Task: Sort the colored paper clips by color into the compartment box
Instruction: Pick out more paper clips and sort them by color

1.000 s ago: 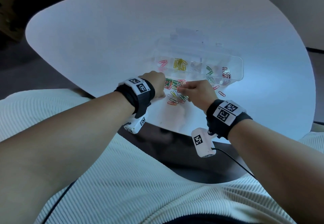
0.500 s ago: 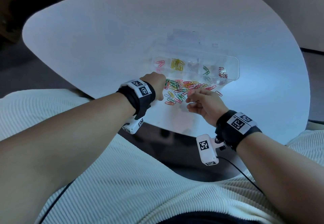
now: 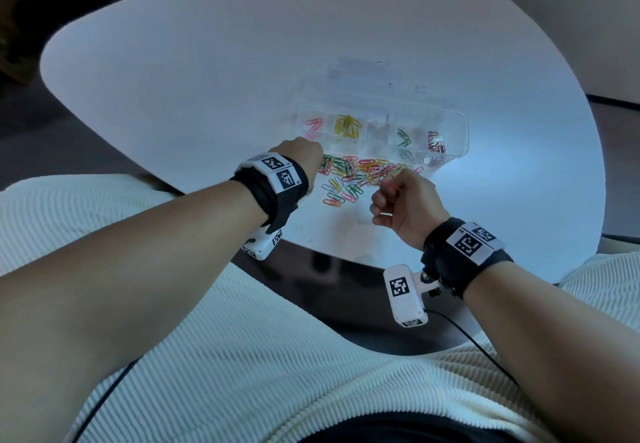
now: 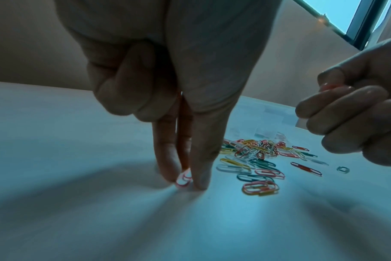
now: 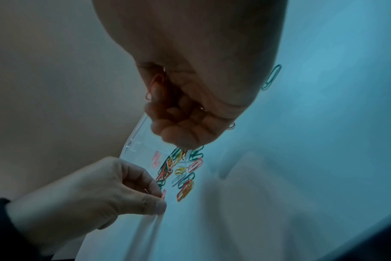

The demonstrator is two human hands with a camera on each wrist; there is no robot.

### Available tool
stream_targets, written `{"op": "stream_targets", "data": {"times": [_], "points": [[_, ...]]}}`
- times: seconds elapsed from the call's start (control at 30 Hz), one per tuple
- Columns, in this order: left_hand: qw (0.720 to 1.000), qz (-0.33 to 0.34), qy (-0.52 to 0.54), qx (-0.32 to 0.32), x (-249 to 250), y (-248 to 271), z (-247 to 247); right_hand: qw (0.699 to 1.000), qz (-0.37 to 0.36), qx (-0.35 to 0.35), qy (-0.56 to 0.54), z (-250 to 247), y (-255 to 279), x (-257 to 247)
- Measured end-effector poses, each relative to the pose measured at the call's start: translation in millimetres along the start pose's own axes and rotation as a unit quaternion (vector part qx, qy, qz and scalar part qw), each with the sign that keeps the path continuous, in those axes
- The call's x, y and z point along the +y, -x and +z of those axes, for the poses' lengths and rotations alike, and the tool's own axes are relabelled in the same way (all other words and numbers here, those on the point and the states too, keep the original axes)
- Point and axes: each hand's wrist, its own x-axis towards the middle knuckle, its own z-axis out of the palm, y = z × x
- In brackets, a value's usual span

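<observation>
**Mia:** Paper clips! The right hand (image 3: pixel 407 200) is curled tight around a red clip (image 5: pixel 154 84). A second ago it was down in the pile (image 3: pixel 360 175). Now it has pulled back toward the near edge of the table (image 3: pixel 173 61).

**Ben:** So it picked one up?

**Mia:** Yes. I think that clip goes in the box (image 3: pixel 460 137) next, in the right end part where the dark red ones lie.

**Ben:** And the left hand (image 3: pixel 301 155)?

**Mia:** It has stayed at the left side of the pile. Its thumb and fingers (image 4: pixel 167 159) pinch a pink clip (image 4: pixel 183 179) that touches the tabletop.

**Ben:** Where is the box?

**Mia:** Just behind the pile, near the middle of the table. Pink, yellow and green clips sit in their own parts. Lots are not sorted yet.
</observation>
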Motion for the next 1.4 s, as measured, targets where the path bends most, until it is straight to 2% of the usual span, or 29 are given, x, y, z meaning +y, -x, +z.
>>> {"op": "stream_targets", "data": {"times": [0.3, 0.53, 0.6, 0.67, 0.73, 0.8, 0.83, 0.97, 1.07, 1.17, 1.23, 1.3, 1.4], "points": [[1.0, 0.013, 0.007, -0.01, 5.4, -0.4, 3.3, 0.998, -0.024, 0.003, -0.057, 1.4, 1.6, -3.3], [1.0, -0.003, 0.016, -0.01, 4.7, 2.7, 5.4, 0.998, -0.061, 0.002, 0.032, 5.1, -6.2, 1.7], [1.0, -0.006, 0.015, -0.007, 5.2, 2.7, 4.1, 0.993, -0.074, -0.004, 0.091, 7.5, -8.0, 2.3], [1.0, -0.009, 0.022, -0.004, 4.0, 2.0, 0.6, 0.963, -0.115, 0.018, 0.242, 11.1, -9.4, 3.3], [0.999, -0.013, 0.043, -0.001, -1.0, -0.6, -5.5, 0.886, -0.17, 0.061, 0.428, 13.7, -12.6, 6.0], [0.998, -0.021, 0.065, 0.007, -9.2, -3.3, -13.3, 0.805, -0.188, 0.081, 0.557, 14.5, -18.3, 9.5], [0.997, -0.025, 0.075, 0.012, -13.9, -3.5, -17.0, 0.786, -0.182, 0.082, 0.585, 14.5, -20.6, 11.4], [0.995, -0.021, 0.094, 0.017, -22.5, 2.1, -22.4, 0.741, -0.18, 0.089, 0.64, 13.8, -25.0, 16.2], [0.997, -0.004, 0.072, 0.002, -18.1, 5.2, -15.4, 0.72, -0.173, 0.095, 0.666, 16.9, -24.6, 15.7], [0.999, 0.007, 0.053, -0.005, -13.3, 4.4, -7.2, 0.731, -0.163, 0.107, 0.653, 13.8, -24.6, 14.1], [0.999, 0.012, 0.045, 0.001, -11.6, 4.5, -4.3, 0.769, -0.169, 0.099, 0.608, 9.6, -23.6, 12.2], [0.999, 0.015, 0.043, 0.007, -10.0, 4.4, -3.4, 0.829, -0.161, 0.093, 0.527, 5.0, -21.3, 10.2], [0.999, 0.021, 0.044, 0.01, -6.3, 3.2, -2.6, 0.94, -0.078, 0.077, 0.324, -2.4, -15.6, 7.0]]}}
